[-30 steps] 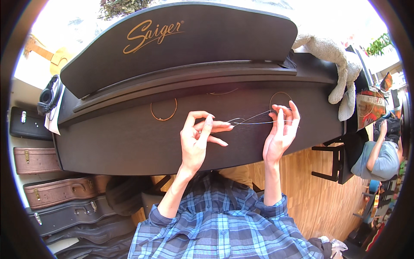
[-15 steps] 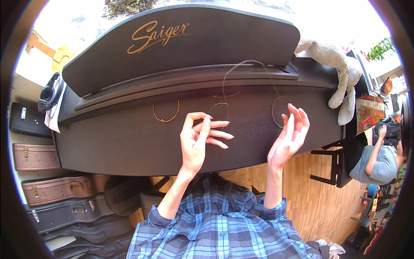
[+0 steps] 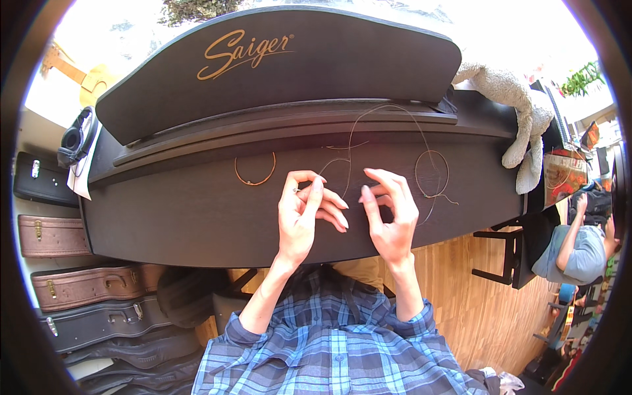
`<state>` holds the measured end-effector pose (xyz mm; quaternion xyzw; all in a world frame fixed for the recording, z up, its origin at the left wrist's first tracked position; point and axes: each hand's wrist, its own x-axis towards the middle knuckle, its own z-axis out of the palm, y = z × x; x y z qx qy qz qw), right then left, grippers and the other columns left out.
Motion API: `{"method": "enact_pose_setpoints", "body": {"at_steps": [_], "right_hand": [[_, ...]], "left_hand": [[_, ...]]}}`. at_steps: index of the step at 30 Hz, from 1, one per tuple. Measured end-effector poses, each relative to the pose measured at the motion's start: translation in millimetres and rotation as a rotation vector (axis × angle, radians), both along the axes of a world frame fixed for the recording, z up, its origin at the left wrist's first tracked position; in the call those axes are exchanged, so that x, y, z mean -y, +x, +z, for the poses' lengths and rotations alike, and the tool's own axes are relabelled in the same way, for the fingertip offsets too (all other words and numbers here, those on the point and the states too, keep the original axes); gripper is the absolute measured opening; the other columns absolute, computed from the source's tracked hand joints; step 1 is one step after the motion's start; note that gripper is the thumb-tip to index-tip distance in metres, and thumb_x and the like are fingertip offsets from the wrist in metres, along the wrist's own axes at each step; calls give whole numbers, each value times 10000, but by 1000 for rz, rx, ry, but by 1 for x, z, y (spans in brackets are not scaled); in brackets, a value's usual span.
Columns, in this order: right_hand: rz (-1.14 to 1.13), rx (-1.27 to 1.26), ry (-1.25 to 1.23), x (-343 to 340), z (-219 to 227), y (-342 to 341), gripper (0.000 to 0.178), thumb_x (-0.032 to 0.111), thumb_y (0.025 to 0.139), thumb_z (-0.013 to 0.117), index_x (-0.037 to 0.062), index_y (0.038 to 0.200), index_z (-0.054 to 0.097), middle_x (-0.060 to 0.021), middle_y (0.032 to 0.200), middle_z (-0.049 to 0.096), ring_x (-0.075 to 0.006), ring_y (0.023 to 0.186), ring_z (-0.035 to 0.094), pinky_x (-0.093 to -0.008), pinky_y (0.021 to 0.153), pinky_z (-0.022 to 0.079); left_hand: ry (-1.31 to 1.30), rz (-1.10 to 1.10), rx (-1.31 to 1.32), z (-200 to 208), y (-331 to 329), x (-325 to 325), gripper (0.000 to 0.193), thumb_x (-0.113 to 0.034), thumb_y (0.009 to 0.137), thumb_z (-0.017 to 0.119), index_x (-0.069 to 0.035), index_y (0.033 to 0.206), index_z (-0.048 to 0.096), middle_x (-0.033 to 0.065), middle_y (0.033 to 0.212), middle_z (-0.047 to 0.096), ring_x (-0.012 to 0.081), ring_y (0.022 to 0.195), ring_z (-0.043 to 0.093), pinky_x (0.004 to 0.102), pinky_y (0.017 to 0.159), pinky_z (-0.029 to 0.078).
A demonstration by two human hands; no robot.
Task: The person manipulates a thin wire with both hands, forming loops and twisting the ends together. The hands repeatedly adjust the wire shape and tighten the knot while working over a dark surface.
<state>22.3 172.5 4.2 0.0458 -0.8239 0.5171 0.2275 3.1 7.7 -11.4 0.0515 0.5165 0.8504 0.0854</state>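
A thin, pale string [image 3: 388, 106] rises from my left hand [image 3: 298, 220] in a tall arch over the dark wooden top. Its far part drops to the right into a small loose coil [image 3: 448, 170]. Thumb and index finger of my left hand are pinched together on the string, the other fingers loosely curved. Just to the right, my right hand [image 3: 394, 220] hovers with thumb and fingers apart, and nothing shows between them. Left of my hands lies a coppery ring of string [image 3: 253, 184] on the dark top. Another short thin strand [image 3: 347, 146] shows beyond my left hand.
A dark curved panel [image 3: 283, 72] with gold lettering stands along the back of the dark top [image 3: 171, 210]. A plush toy [image 3: 520, 99] hangs at the right, headphones [image 3: 78, 138] sit left. Instrument cases [image 3: 89, 286] are stacked left. Another person [image 3: 576, 250] is at far right.
My right hand has come left toward my left hand, off the coil, with its fingers now parted. The coil hangs to its right. My left hand keeps its pinch and has barely moved.
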Motion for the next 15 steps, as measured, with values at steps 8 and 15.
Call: {"method": "enact_pose_setpoints", "body": {"at_steps": [8, 15], "right_hand": [[151, 169, -252, 6, -2, -13, 426, 23, 922, 718, 30, 1330, 596, -117, 1060, 755, -131, 780, 733, -237, 633, 560], [114, 152, -301, 2, -7, -10, 521, 11, 909, 735, 24, 1387, 528, -132, 1006, 760, -163, 876, 742, -245, 751, 566]], "left_hand": [[-10, -73, 59, 4, 1, 4, 188, -185, 1084, 488, -19, 1161, 444, 169, 791, 694, 207, 510, 665, 290, 468, 548], [-192, -63, 50, 13, 4, 0, 191, -167, 1062, 546, -8, 1156, 497, 147, 756, 695, 182, 472, 645, 249, 412, 478]]}}
